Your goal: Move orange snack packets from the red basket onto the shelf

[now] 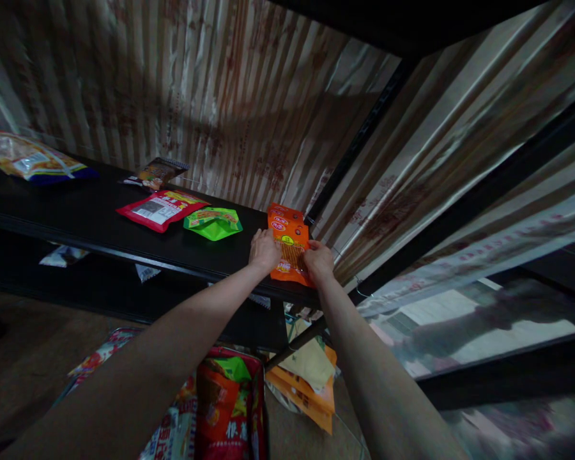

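An orange snack packet [291, 250] lies on the black shelf [91, 220] near its right end. My left hand [264, 250] rests on the packet's left edge with fingers curled on it. My right hand [319, 262] grips the packet's right edge. A second orange packet [283, 216] lies just behind it, partly under it. Further left on the shelf lie a green packet [213, 223] and a red packet [161, 209].
A dark packet [157, 172] sits at the shelf's back and a yellow bag [29, 160] at its far left. A striped curtain hangs behind. Below my arms a basket [220, 402] holds several snack bags. Orange packets [306, 383] lie on a lower shelf.
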Available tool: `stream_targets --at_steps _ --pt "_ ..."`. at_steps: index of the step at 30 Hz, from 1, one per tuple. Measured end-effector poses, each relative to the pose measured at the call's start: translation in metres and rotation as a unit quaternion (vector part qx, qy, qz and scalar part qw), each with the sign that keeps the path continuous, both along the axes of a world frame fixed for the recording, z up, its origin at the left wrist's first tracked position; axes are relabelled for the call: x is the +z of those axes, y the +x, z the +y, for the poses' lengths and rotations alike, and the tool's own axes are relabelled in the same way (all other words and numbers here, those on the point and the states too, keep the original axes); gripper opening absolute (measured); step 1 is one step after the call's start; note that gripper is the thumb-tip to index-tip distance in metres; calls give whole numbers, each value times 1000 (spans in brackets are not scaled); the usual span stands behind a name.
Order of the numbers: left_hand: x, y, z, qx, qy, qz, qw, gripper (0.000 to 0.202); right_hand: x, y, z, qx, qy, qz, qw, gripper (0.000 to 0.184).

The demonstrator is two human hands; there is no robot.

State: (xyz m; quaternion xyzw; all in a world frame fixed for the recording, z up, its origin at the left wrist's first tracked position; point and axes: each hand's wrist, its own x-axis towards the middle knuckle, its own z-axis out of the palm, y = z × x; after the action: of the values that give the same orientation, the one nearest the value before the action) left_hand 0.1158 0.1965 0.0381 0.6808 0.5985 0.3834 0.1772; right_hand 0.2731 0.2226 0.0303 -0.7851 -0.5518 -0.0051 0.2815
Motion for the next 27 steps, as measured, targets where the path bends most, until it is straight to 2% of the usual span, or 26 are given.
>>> stream_targets --at_steps 3,11,17,22,27 --pt "0 1 0 -4 -13 11 1000 40 7 -9 -9 -24 -1 35 999 46" --pt "-4 2 3 -25 -5 40 999 42 14 -21 -25 -2 -25 -13 1000 45" --pt "-5 2 4 -22 0 53 998 39 27 -37 -39 39 -41 -118 991 52" --pt "1 2 0 -9 -17 42 999 38 19 -46 -38 109 -98 -145 979 54" --pt "3 1 -3 -6 -21 50 999 33 9 -43 -34 123 -130 -149 973 57"
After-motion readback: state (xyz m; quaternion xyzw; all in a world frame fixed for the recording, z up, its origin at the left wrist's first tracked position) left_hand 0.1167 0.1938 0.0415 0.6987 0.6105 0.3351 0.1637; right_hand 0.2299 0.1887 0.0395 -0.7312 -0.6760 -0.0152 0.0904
